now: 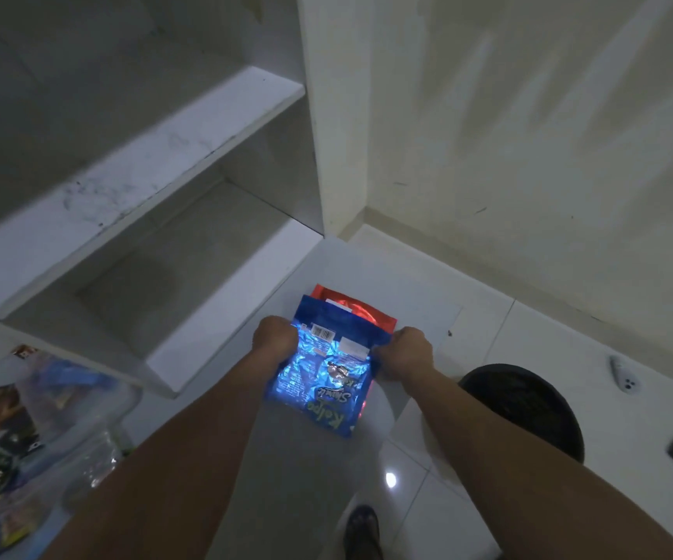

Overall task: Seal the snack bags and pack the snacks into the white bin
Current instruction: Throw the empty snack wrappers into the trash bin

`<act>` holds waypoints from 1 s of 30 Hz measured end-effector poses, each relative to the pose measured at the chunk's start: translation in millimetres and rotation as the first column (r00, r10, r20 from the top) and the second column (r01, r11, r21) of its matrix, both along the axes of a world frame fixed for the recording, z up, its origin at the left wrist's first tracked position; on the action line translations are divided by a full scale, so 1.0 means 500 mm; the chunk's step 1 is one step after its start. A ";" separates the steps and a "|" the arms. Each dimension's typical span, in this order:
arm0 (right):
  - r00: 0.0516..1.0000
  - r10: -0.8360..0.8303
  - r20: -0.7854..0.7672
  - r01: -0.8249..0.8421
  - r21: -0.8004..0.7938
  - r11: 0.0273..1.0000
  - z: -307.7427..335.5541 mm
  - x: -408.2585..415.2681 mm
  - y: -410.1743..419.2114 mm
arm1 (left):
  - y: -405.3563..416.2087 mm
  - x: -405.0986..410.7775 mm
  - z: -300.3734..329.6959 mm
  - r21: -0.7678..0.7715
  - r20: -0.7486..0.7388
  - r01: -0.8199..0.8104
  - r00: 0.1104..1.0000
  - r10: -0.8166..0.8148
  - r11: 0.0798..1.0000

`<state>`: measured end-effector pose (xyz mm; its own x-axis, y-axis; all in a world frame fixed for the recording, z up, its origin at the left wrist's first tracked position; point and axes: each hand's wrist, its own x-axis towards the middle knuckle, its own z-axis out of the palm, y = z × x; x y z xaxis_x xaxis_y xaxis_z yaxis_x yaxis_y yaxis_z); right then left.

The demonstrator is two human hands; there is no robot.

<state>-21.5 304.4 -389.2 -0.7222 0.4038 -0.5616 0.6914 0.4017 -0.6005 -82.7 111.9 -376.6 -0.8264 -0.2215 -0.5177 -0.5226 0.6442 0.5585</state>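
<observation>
To seal the blue snack bag [322,369] well, the mouth should be pulled taut and level between both hands before it is folded or pressed closed, so the crinkly foil does not pucker and leave a gap. The left hand [276,337] grips the bag's left edge and the right hand [407,351] pinches its right edge, holding it in the air between them above the floor, with a red bag [351,307] tucked directly behind it. A clear bin [96,414] with other snack packets sits on the floor well to the left of the hands.
</observation>
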 end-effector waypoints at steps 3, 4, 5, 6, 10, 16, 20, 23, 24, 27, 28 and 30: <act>1.000 -0.018 0.001 0.018 -0.008 1.000 0.005 0.006 0.024 | 0.012 0.006 0.015 0.147 0.021 -0.069 0.998 0.067 0.987; 1.000 -0.027 0.000 0.027 -0.007 1.000 0.008 0.011 0.039 | 0.017 0.009 0.016 0.206 0.034 -0.076 0.997 0.071 0.976; 0.999 -0.040 -0.005 0.040 0.001 0.999 0.009 0.018 0.057 | 0.025 0.014 0.022 0.260 0.056 -0.085 0.996 0.073 0.962; 0.998 -0.066 -0.002 0.066 0.008 0.998 0.009 0.026 0.078 | 0.034 0.019 0.027 0.307 0.075 -0.089 0.995 0.069 0.948; 0.984 -0.180 -0.001 0.179 0.077 0.981 0.031 0.071 0.185 | 0.097 0.033 0.047 0.387 0.065 -0.050 0.998 0.026 0.921; 0.976 -0.215 0.037 0.200 0.237 0.951 0.060 0.175 0.388 | 0.281 0.086 0.039 0.306 -0.021 0.203 0.978 -0.206 0.930; 0.975 -0.214 0.056 0.186 0.318 0.930 0.048 0.266 0.517 | 0.428 0.165 0.015 0.184 -0.109 0.353 0.935 -0.338 0.917; 0.972 -0.225 0.064 0.188 0.359 0.914 0.001 0.328 0.596 | 0.524 0.220 -0.031 0.163 -0.115 0.383 0.923 -0.368 0.909; 0.973 -0.223 0.066 0.184 0.366 0.912 -0.023 0.346 0.618 | 0.553 0.236 -0.054 0.155 -0.109 0.388 0.921 -0.375 0.909; 0.974 -0.214 0.071 0.173 0.373 0.911 -0.114 0.392 0.673 | 0.626 0.276 -0.141 0.111 -0.078 0.394 0.919 -0.387 0.912; 0.975 -0.211 0.074 0.170 0.363 0.916 -0.149 0.405 0.686 | 0.647 0.288 -0.173 0.091 -0.072 0.401 0.915 -0.396 0.911; 0.974 -0.202 0.098 0.157 0.348 0.924 -0.220 0.421 0.704 | 0.680 0.308 -0.243 0.062 -0.070 0.410 0.911 -0.406 0.910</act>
<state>189.0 656.6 -499.1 -0.5501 0.7009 -0.4541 0.8334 0.4257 -0.3525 71.1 452.0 -498.2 -0.8638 0.1781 -0.4713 -0.1906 0.7505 0.6328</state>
